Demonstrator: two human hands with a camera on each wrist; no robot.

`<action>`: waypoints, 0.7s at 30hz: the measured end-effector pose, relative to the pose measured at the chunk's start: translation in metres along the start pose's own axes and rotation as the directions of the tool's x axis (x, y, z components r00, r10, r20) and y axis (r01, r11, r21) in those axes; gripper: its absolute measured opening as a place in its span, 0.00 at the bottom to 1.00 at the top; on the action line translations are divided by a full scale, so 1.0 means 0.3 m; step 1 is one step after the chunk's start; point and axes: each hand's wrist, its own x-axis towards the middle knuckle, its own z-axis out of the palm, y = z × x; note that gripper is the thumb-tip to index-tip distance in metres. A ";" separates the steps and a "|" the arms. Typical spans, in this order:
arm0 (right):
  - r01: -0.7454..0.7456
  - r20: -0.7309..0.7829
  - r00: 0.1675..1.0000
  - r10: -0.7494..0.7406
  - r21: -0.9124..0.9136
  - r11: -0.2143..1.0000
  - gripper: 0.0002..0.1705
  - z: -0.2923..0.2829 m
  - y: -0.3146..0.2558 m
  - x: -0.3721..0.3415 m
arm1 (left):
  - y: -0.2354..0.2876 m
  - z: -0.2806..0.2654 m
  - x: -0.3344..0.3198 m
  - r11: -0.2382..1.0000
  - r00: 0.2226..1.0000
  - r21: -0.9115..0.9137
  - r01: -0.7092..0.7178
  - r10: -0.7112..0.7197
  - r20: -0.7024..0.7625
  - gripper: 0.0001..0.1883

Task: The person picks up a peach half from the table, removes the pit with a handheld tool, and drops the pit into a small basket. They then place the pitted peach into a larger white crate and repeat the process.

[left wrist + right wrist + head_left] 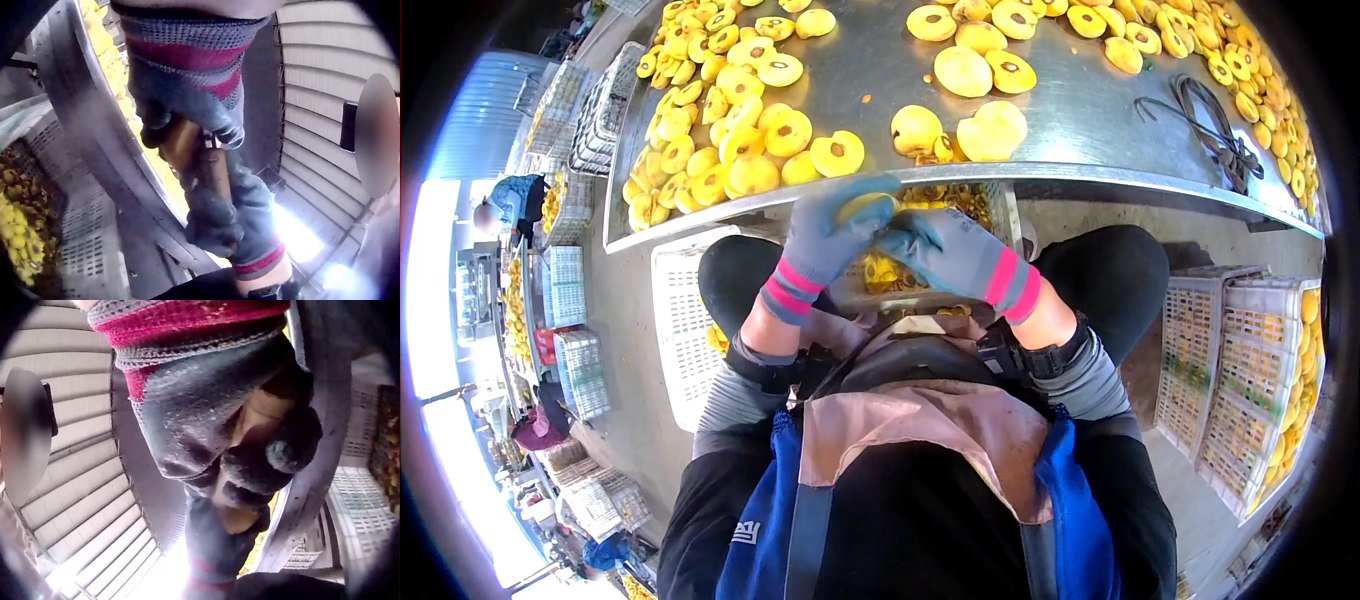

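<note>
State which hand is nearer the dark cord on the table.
Right. In the head view, the right hand is left of the dark cord; the left hand is farther left.

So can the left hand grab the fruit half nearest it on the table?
Probably not yet: the fruit half lies close with nothing blocking it, but the left hand is busy gripping another yellow piece.

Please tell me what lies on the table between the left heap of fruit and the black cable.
Loose yellow fruit pieces, with bare metal table around them; the head view shows this.
</note>
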 end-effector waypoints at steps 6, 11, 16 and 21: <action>-0.062 -0.027 0.998 0.064 0.060 0.996 0.19 -0.029 -0.029 -0.025 | -0.072 -0.008 -0.030 0.906 0.902 -0.291 0.307 -0.374 -0.213 0.22; -0.253 -0.086 0.966 0.245 -0.093 0.963 0.28 0.009 0.075 -0.041 | -0.019 -0.115 -0.097 0.926 0.878 -0.251 0.281 -0.354 -0.323 0.23; -0.247 0.207 0.734 0.647 -0.806 0.538 0.22 0.117 0.221 -0.014 | -0.055 -0.422 -0.309 0.804 0.729 -0.519 0.289 -0.536 -0.426 0.25; -0.255 0.220 0.798 0.560 -0.720 0.646 0.21 0.103 0.166 -0.051 | -0.159 -0.776 -0.627 0.173 0.433 0.450 0.876 -0.692 -0.578 0.19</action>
